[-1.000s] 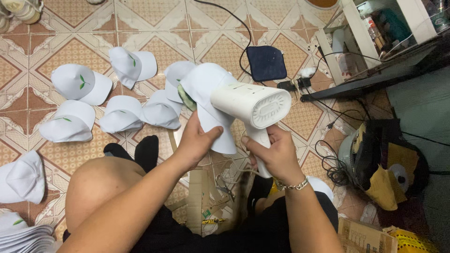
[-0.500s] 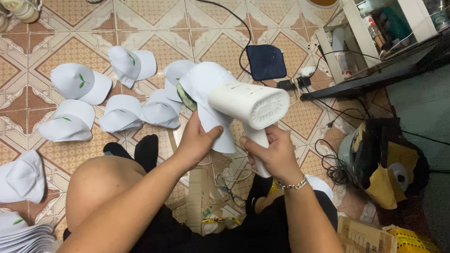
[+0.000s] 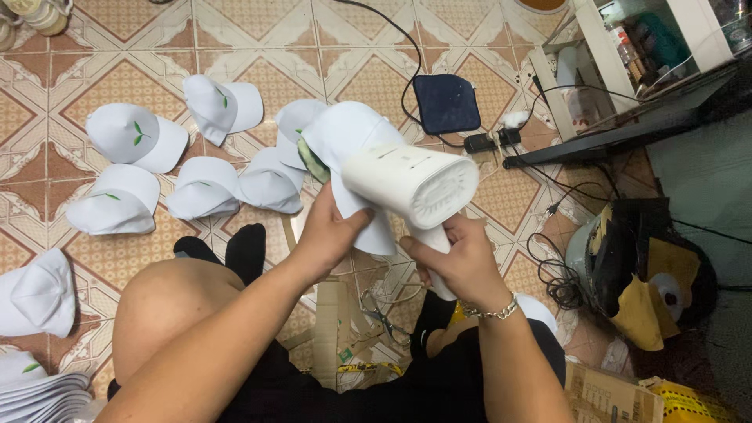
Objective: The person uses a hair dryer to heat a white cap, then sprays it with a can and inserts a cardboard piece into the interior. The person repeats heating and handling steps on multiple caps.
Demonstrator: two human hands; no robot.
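Two hands work together above the tiled floor (image 3: pixel 94 47): our left hand (image 3: pixel 333 231) clasps a white cap (image 3: pixel 352 141), fingers closed on its fabric. Our right hand (image 3: pixel 458 254) grips the white handheld steamer (image 3: pixel 415 184), barely shifted since a second ago, so steaming carries on.

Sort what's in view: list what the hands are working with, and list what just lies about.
In hand: white cap, left hand; hair dryer, right hand.

Lying about: caps on the floor, dark pad, scissors, cardboard.

White cap (image 3: pixel 348 141) front hidden behind dryer (image 3: pixel 411 184); dryer handle buried in right hand (image 3: pixel 458 258); cap stack (image 3: pixel 35 392) cut by edge.
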